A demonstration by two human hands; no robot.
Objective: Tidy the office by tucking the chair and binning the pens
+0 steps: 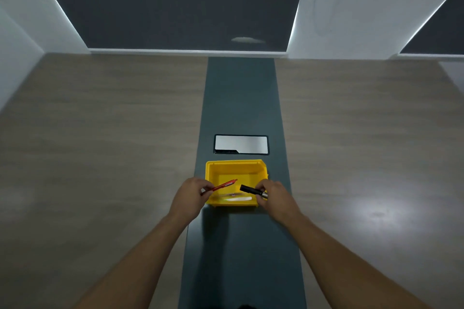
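Observation:
A yellow plastic bin (236, 167) stands on the dark centre strip of the table. My left hand (192, 194) grips a red pen (224, 185) by its near end, and the pen's tip reaches over the bin's inside. My right hand (272, 194) holds a black marker (251, 190) with a silver end, angled over the bin's right side. A pale, blurred pen (237, 198) lies on the bin's floor near the front wall. No chair shows in this view.
The wooden table (105, 133) spreads wide to both sides of the dark strip (241, 98). A closed silver cable hatch (241, 144) sits just behind the bin. White walls and dark window blinds rise beyond the table's far edge.

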